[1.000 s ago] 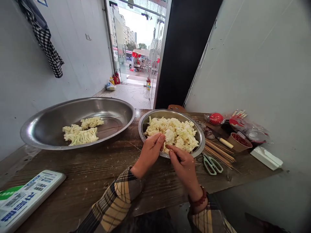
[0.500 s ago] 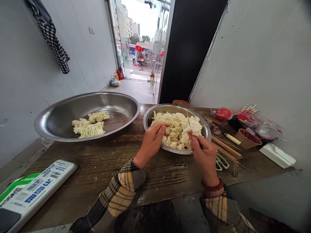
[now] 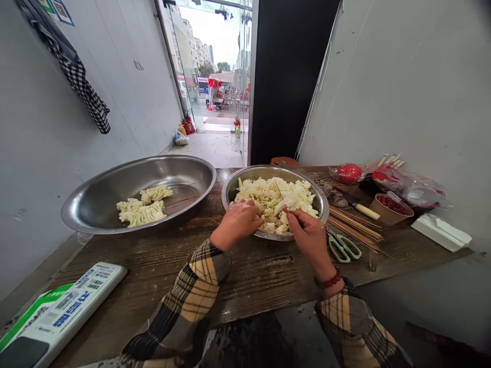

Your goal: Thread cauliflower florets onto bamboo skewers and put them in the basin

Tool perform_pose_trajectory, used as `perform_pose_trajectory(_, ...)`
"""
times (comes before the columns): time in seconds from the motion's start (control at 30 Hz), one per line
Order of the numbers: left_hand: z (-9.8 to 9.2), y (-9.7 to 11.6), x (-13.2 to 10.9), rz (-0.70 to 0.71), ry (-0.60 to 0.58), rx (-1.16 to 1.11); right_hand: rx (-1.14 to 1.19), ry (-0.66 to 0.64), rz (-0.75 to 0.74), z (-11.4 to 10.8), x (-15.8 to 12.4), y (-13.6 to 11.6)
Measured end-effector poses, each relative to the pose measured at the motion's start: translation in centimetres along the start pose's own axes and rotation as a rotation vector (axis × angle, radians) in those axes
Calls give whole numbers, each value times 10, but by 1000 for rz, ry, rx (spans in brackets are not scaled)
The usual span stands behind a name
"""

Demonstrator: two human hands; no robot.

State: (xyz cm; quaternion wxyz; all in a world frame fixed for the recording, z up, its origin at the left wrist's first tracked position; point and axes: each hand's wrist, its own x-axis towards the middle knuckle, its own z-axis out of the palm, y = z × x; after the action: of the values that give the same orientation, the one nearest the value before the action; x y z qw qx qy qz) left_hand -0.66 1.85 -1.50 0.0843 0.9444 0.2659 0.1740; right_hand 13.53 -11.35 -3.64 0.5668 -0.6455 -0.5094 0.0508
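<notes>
A steel bowl (image 3: 322,215) full of cauliflower florets (image 3: 263,191) stands on the table before me. My right hand (image 3: 309,236) pinches a bamboo skewer (image 3: 279,190) carrying a pale cauliflower piece (image 3: 298,199) above the heap; the skewer's tip points up and away. At the bowl's near left rim, my left hand (image 3: 241,221) reaches in with curled fingers against the florets. Its fingertips are hidden, so what they grip cannot be made out. In the wide steel basin (image 3: 95,191) on the left lie several skewered cauliflower pieces (image 3: 146,213).
Right of the bowl lie bamboo skewers (image 3: 356,227), green-handled scissors (image 3: 344,249) and a knife (image 3: 366,211). Behind them stand a tub of red food (image 3: 395,212) and plastic-wrapped items (image 3: 416,186). A white packet (image 3: 441,232) sits far right, a boxy device (image 3: 72,306) near left.
My left hand has moved down into the bowl's near left side, its fingers now curling. My right hand has shifted left with the skewered cauliflower. The view has turned slightly.
</notes>
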Motion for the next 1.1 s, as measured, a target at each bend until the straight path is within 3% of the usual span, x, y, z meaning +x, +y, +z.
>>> perform_pose_trajectory(0.13,2,0,22,24,-93,29,-27,-9,-20,-1,0,-2)
perform_pose_trajectory(0.3,7,-5,32,33,-151,-208,5,-24,-36,-3,0,-2)
perform_pose_trajectory(0.37,3,-6,29,-9,-101,-370,10,-23,-36,-4,0,-2)
perform_pose_trajectory(0.5,-7,-4,17,-134,107,-798,39,-26,1,-4,0,-2)
perform_pose_trajectory(0.67,-8,1,0,-241,204,-1254,53,-50,34,-3,-2,-1)
perform_pose_trajectory(0.83,-6,2,-6,-274,241,-1415,35,-63,26,-3,-3,-3)
perform_pose_trajectory(1.1,-2,3,-5,-304,280,-1511,-81,-265,-117,-7,-4,-8)
